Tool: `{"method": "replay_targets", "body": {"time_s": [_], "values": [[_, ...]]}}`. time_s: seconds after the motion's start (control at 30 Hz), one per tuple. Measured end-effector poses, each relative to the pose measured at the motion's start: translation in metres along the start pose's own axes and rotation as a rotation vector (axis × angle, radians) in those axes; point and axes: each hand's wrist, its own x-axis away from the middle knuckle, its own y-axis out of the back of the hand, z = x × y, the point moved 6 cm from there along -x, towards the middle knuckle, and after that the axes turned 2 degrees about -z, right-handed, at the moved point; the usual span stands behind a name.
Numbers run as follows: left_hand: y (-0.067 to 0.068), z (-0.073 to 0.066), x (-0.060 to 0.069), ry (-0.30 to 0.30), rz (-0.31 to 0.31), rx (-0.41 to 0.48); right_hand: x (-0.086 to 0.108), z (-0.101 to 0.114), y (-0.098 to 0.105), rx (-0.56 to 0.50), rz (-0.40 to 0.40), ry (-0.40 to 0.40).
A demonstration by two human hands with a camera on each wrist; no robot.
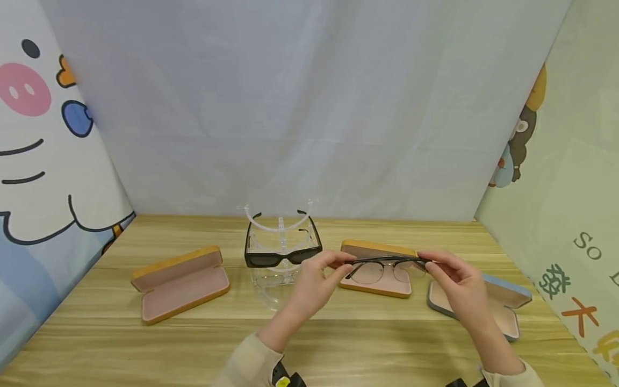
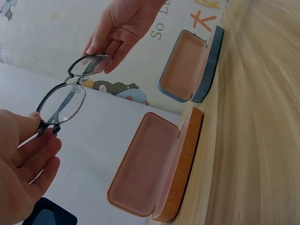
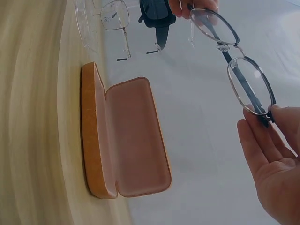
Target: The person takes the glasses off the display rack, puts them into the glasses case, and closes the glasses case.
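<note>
A pair of half-rim eyeglasses (image 1: pixel 387 260) with a black top edge and clear lenses is held level above the table. My left hand (image 1: pixel 313 282) pinches its left end between thumb and fingers, and my right hand (image 1: pixel 463 287) pinches the right end. In the left wrist view the eyeglasses (image 2: pixel 62 104) have a dark temple lying across behind the lenses, apparently folded. Behind and below them, an open orange glasses case (image 1: pixel 377 288) with pink lining stands on the table. An open blue-grey case (image 1: pixel 508 292) is partly hidden by my right hand.
Left of my hands, a clear display stand (image 1: pixel 282 223) carries black sunglasses (image 1: pixel 265 260). Lower on it hang thin-rimmed glasses (image 3: pixel 125 42), seen in the right wrist view. Another open orange case (image 1: pixel 186 295) lies further left. Cloth walls (image 1: pixel 309 118) enclose the wooden table (image 1: pixel 338 349).
</note>
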Motion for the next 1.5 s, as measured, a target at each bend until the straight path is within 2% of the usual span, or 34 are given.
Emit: {"method": "replay_targets", "body": {"time_s": [0.17,0.37,0.6,0.73,0.83,1.03,1.1,1.3,1.37,1.5], "values": [[-0.013,0.007,0.0,0.049,0.055,0.041,0.007,-0.009,0.008,0.022,-0.025,-0.067],[-0.027,0.016,0.001,0.056,0.088,0.052,0.016,-0.014,0.013,-0.085,-0.006,-0.079],[-0.044,0.022,0.003,0.111,0.134,0.098,0.026,-0.022,0.025,-0.081,-0.077,-0.159],[-0.052,0.026,0.003,0.158,0.121,0.093,0.031,-0.031,0.032,-0.07,-0.1,-0.212],[-0.058,0.03,0.002,0.198,0.103,0.096,0.035,-0.048,0.041,-0.082,-0.096,-0.215],[-0.072,0.032,-0.001,0.229,0.093,0.163,0.042,-0.106,0.073,-0.149,-0.062,-0.179],[-0.077,0.032,-0.001,0.251,0.1,0.201,0.046,-0.121,0.083,-0.19,-0.084,-0.177],[-0.093,0.037,0.004,0.354,0.099,0.301,0.05,-0.129,0.093,-0.155,-0.145,-0.257],[-0.096,0.037,0.003,0.367,0.092,0.316,0.05,-0.129,0.094,-0.143,-0.154,-0.275],[-0.101,0.036,0.002,0.367,0.095,0.326,0.051,-0.128,0.097,-0.191,-0.156,-0.279]]}}
